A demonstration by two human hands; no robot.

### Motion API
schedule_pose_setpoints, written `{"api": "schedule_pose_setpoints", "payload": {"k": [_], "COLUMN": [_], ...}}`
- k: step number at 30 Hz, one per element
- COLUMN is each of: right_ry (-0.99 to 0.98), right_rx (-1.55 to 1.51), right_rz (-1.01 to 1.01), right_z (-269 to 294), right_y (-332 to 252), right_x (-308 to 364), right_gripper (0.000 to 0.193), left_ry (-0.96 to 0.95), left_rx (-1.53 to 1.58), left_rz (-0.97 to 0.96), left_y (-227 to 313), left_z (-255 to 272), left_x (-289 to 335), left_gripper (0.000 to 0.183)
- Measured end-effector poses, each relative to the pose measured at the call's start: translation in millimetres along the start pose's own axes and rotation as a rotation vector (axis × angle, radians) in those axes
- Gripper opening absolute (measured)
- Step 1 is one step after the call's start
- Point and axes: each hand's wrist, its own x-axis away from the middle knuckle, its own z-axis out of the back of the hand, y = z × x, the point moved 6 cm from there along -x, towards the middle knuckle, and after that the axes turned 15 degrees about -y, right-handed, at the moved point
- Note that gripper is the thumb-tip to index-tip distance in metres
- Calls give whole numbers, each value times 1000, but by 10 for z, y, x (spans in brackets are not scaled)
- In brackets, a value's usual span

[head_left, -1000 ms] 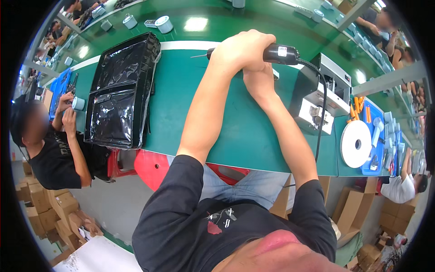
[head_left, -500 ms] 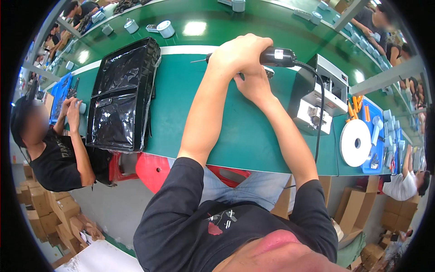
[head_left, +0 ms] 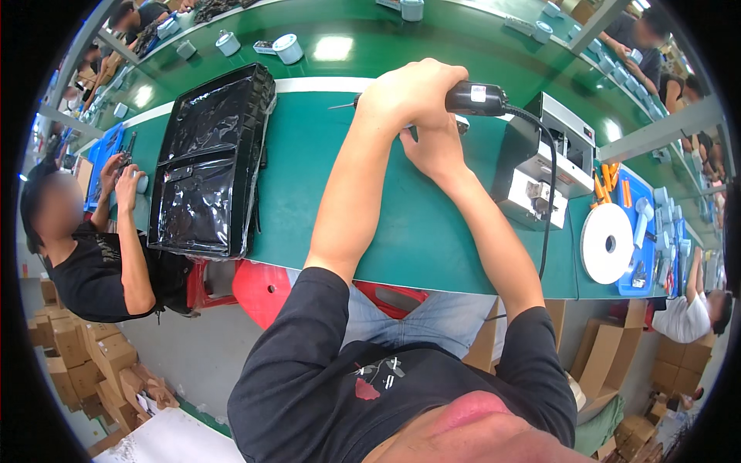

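My left hand [head_left: 409, 92] is closed over a black corded electric screwdriver [head_left: 476, 99], which lies level across the far part of the bench. Its thin metal bit [head_left: 340, 106] sticks out to the left, and the cord runs off the right end. Just below, my right hand [head_left: 438, 147] is bent in under the left one, thumb side showing. The left hand hides most of its fingers. A small pale piece [head_left: 462, 124] shows beside those fingers, too covered to name.
A black plastic-wrapped case [head_left: 208, 162] lies left on the green bench [head_left: 309, 193]. To the right stand a metal-and-white machine [head_left: 548, 154], a white reel [head_left: 606, 243] and a blue tray [head_left: 637, 282]. Light-blue housings [head_left: 288, 49] sit on the green line beyond. A co-worker [head_left: 100, 247] sits at left.
My hands and the screwdriver stay nearly in place, shifted only slightly right in the picture. The housings on the line also appear a little further right. The co-worker's hands at left have moved slightly apart.
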Motion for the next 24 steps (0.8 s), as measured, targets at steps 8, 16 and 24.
{"api": "schedule_pose_setpoints", "payload": {"k": [8,16,24], "right_ry": [-16,76,303], "right_rx": [125,-248,-117], "right_rz": [5,30,12], "right_z": [-78,142,140], "right_y": [11,16,174], "right_x": [73,-47,-33], "right_gripper": [42,31,29], "left_ry": [109,247,583], "left_rx": [-75,-50,-176], "left_rz": [7,-16,-20], "left_y": [-42,-32,-110], "left_z": [-49,-230,-377], "left_x": [38,556,595], "left_gripper": [41,46,44]}}
